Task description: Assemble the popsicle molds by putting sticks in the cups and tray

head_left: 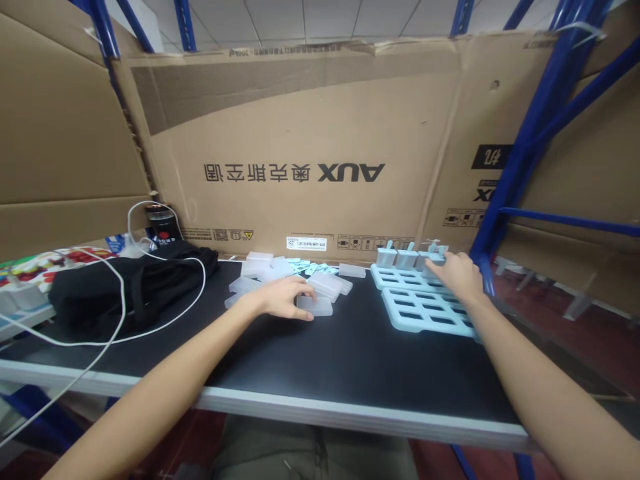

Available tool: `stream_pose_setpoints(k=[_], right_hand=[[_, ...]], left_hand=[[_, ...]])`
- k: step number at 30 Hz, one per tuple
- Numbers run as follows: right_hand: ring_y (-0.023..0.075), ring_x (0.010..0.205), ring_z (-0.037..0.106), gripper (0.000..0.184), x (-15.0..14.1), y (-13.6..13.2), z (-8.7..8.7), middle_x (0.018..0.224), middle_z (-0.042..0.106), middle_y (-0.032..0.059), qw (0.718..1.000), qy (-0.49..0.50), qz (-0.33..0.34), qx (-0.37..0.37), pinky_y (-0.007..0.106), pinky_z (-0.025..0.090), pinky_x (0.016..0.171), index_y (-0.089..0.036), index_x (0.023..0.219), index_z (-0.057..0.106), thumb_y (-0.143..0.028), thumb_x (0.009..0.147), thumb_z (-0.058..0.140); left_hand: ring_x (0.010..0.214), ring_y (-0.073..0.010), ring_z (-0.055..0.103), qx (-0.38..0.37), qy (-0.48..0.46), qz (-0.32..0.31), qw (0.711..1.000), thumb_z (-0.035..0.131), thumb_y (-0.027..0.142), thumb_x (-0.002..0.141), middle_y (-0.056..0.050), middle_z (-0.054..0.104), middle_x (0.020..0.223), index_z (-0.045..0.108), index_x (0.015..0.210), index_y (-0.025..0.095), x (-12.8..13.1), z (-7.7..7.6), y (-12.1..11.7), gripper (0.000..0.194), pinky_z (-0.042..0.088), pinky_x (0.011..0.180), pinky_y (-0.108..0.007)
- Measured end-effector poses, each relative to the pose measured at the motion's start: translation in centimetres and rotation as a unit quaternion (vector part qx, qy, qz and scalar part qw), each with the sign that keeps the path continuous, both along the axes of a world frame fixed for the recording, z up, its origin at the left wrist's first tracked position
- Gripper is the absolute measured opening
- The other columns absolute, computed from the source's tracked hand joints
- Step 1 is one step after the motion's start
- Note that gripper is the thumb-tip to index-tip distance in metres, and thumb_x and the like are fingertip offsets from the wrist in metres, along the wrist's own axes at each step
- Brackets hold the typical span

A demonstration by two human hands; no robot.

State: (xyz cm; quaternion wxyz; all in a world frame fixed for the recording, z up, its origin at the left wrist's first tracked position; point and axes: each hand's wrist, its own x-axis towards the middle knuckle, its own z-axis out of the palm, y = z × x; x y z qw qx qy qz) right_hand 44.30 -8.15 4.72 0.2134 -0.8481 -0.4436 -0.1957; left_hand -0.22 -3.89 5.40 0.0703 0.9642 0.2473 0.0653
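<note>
My left hand [285, 298] lies on the black table with its fingers curled over a translucent plastic mould cup [315, 305]. More of these cups [270, 272] are heaped just behind it, with small light-blue sticks [315, 268] among them. My right hand [457, 275] reaches over two light-blue slotted trays [425, 312]; its fingers pinch a filled cup [434, 261] in the far tray's back row, where other cups [395, 257] stand upright.
A black bag [125, 287] with a white cable [165, 320] across it lies at the left, a dark can [163, 223] behind it. A large cardboard sheet [310, 147] walls the back. Blue rack posts [525, 147] rise at the right. The table's front edge [300, 407] is near me.
</note>
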Motion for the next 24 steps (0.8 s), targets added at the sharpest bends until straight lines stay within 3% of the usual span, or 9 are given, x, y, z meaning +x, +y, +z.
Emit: stream_pose_setpoints(k=[8,12,15,18,20,21,23,24], right_hand=[[0.0364,0.102,0.06,0.063,0.2,0.7,-1.5,0.113,0.056,0.0236,0.998,-0.001,0.018,-0.053,0.043,0.047,0.083,-0.007,0.132,0.049,-0.055,0.091,0.045],[0.0369,0.103,0.058,0.066,0.5,0.5,-2.1,0.115,0.054,0.0248,0.998,0.008,0.032,-0.062,0.045,0.046,0.083,-0.007,0.137,0.044,-0.055,0.091,0.043],[0.0422,0.11,0.05,0.079,-0.1,-0.4,-1.4,0.12,0.051,0.0293,0.999,0.0,0.019,-0.029,0.051,0.043,0.083,-0.005,0.14,0.037,-0.062,0.086,0.045],[0.0457,0.115,0.043,0.086,-2.6,-1.1,0.8,0.124,0.046,0.0349,0.987,-0.093,-0.008,0.128,0.052,0.04,0.085,0.002,0.139,0.036,-0.063,0.085,0.047],[0.0425,0.114,0.045,0.069,-5.8,-0.6,2.6,0.12,0.05,0.0328,0.974,-0.137,0.047,0.174,0.049,0.039,0.088,0.001,0.131,0.046,-0.055,0.091,0.042],[0.0385,0.111,0.048,0.056,-7.8,0.1,3.3,0.116,0.054,0.0293,0.973,-0.144,0.111,0.145,0.046,0.039,0.09,-0.001,0.123,0.054,-0.047,0.093,0.039],[0.0289,0.107,0.054,0.041,-12.4,2.3,4.1,0.111,0.061,0.0227,0.94,-0.133,0.314,-0.028,0.039,0.039,0.093,-0.005,0.112,0.061,-0.026,0.095,0.031],[0.0241,0.104,0.057,0.036,-14.7,3.8,4.1,0.111,0.064,0.017,0.916,-0.135,0.369,-0.08,0.032,0.041,0.091,-0.01,0.11,0.064,-0.024,0.093,0.035]], left_hand=[[0.102,-0.0244,0.058,-0.021,-0.016,-0.056,0.998,0.069,0.047,0.078,-0.006,0.061,0.112,0.061,0.122,0.029,-0.5,-0.7,0.7,0.048,0.043,0.09,-0.035],[0.101,-0.0243,0.059,-0.077,-0.085,-0.047,0.992,0.076,0.043,0.071,-0.006,0.063,0.114,0.059,0.124,0.026,-0.3,-0.9,0.9,0.059,0.043,0.092,-0.037],[0.104,-0.023,0.059,-0.17,-0.213,-0.032,0.962,0.08,0.038,0.068,-0.007,0.062,0.113,0.052,0.129,0.024,-0.4,-0.4,0.9,0.069,0.043,0.095,-0.039],[0.105,-0.0212,0.059,-0.253,-0.367,-0.041,0.894,0.08,0.032,0.068,-0.008,0.058,0.116,0.046,0.13,0.024,-0.8,0.2,1.2,0.072,0.044,0.095,-0.039],[0.108,-0.0217,0.059,-0.275,-0.452,-0.054,0.847,0.08,0.029,0.068,-0.008,0.057,0.118,0.045,0.128,0.024,-1.0,0.4,1.6,0.07,0.045,0.094,-0.039],[0.109,-0.0221,0.058,-0.277,-0.481,-0.059,0.83,0.081,0.029,0.067,-0.008,0.057,0.117,0.045,0.126,0.024,-1.0,0.4,1.7,0.069,0.045,0.092,-0.038],[0.107,-0.0224,0.058,-0.262,-0.493,-0.068,0.827,0.081,0.028,0.065,-0.008,0.059,0.112,0.048,0.12,0.021,-0.8,0.2,1.5,0.064,0.046,0.09,-0.037],[0.105,-0.0224,0.058,-0.244,-0.476,-0.07,0.842,0.082,0.029,0.065,-0.008,0.06,0.11,0.051,0.117,0.02,-0.5,0.0,1.2,0.061,0.046,0.09,-0.036]])
